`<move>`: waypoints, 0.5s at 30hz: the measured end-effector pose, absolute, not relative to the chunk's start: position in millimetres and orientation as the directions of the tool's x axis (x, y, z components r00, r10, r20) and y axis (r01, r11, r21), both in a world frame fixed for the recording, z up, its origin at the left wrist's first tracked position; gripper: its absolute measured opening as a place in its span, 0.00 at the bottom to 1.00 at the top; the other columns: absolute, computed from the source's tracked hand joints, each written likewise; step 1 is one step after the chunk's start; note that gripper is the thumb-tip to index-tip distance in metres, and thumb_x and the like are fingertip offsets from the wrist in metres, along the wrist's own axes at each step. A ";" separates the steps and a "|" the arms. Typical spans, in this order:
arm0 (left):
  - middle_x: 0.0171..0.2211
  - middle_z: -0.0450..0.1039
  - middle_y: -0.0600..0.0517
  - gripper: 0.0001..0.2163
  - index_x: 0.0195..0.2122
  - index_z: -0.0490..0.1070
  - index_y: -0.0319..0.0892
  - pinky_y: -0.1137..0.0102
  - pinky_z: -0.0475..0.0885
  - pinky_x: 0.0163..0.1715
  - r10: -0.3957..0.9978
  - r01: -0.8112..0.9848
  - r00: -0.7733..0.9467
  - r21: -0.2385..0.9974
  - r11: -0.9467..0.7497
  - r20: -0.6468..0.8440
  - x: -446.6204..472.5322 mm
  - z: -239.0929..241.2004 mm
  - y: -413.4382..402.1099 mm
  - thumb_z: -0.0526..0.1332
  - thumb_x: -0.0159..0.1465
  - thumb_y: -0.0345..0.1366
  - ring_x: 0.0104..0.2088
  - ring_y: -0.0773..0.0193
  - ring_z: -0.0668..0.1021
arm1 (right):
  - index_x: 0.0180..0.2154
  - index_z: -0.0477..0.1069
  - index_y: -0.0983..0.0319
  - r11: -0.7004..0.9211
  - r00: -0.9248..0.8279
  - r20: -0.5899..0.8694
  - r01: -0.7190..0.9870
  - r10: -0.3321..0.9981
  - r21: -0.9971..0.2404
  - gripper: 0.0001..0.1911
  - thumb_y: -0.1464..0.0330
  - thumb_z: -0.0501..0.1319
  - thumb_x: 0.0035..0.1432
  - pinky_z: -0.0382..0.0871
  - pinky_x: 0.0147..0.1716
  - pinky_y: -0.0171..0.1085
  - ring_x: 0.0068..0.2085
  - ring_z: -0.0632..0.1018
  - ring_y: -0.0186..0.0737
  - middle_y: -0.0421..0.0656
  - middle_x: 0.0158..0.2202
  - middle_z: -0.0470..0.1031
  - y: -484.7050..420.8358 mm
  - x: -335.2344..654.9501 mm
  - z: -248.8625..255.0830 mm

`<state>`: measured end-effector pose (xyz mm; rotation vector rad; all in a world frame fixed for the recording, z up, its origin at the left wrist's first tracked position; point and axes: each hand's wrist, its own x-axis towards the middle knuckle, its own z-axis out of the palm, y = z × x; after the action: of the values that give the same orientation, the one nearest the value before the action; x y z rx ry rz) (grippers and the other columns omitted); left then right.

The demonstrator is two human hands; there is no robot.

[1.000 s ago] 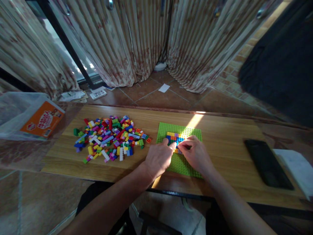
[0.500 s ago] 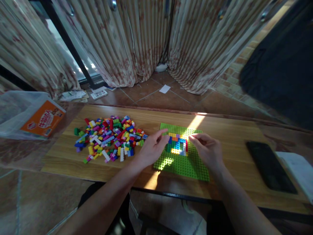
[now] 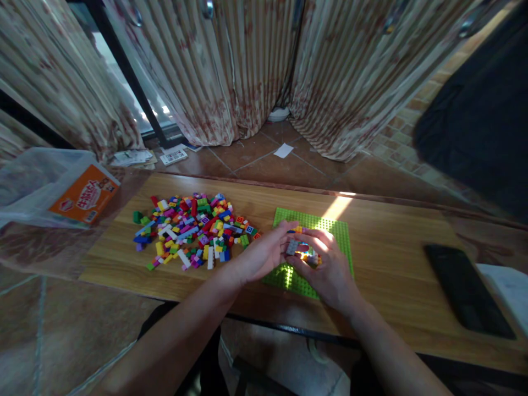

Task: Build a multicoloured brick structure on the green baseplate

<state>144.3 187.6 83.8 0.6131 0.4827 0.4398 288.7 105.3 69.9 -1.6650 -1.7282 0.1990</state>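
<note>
My right hand (image 3: pixel 330 264) is closed on a greyish-blue toy brick (image 3: pixel 292 247), its thumb below and its fingers above. My left hand (image 3: pixel 264 252) is beside it, fingers stretched towards the brick; whether they touch it is hard to see. Both hands are over the green studded baseplate (image 3: pixel 334 231). Behind the fingers, colourful bricks (image 3: pixel 302 230) are joined on the plate, with yellow and orange ones showing at the far side. My hands hide most of this built patch, and sunlight glares on part of it.
A heap of mixed loose bricks (image 3: pixel 190 231) spreads over the left side of the wooden table (image 3: pixel 388 264). A clear plastic box (image 3: pixel 37 192) with an orange label stands at far left. A black phone-like slab (image 3: pixel 468 289) lies on the right, near white paper (image 3: pixel 505 291).
My hands have come together over the built patch, the right moving left and the left slightly right. The greyish-blue brick now shows between the right fingers. The view has shifted slightly.
</note>
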 end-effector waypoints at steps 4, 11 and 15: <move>0.49 0.73 0.42 0.23 0.54 0.67 0.40 0.68 0.69 0.45 0.519 -0.243 0.817 0.666 0.705 -0.251 144.0 79.3 187.2 0.57 0.66 0.51 0.47 0.60 0.75 | 0.48 0.74 0.55 0.163 0.078 0.378 0.809 0.923 -0.565 0.15 0.61 0.62 0.59 0.70 0.50 0.51 0.51 0.74 0.48 0.46 0.49 0.74 105.4 294.6 68.0; 0.44 0.76 0.45 0.15 0.45 0.75 0.39 0.69 0.68 0.42 0.699 -0.079 0.680 0.926 0.368 -0.220 140.7 78.9 194.4 0.65 0.60 0.41 0.40 0.64 0.76 | 0.47 0.74 0.53 0.063 0.193 0.312 0.753 0.930 -0.655 0.16 0.58 0.63 0.57 0.70 0.49 0.50 0.49 0.74 0.47 0.45 0.47 0.72 99.5 345.6 63.9; 0.41 0.78 0.46 0.14 0.45 0.76 0.37 0.70 0.68 0.38 0.726 0.007 0.648 0.955 0.297 -0.230 141.7 77.3 196.1 0.65 0.60 0.36 0.38 0.65 0.76 | 0.45 0.76 0.53 0.007 0.186 0.220 0.748 0.958 -0.663 0.17 0.55 0.64 0.56 0.68 0.49 0.51 0.49 0.74 0.48 0.45 0.47 0.72 96.8 355.3 57.8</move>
<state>141.7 196.1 77.3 1.1880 0.7479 0.5418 355.3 96.8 57.8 -1.7862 -1.6088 0.3936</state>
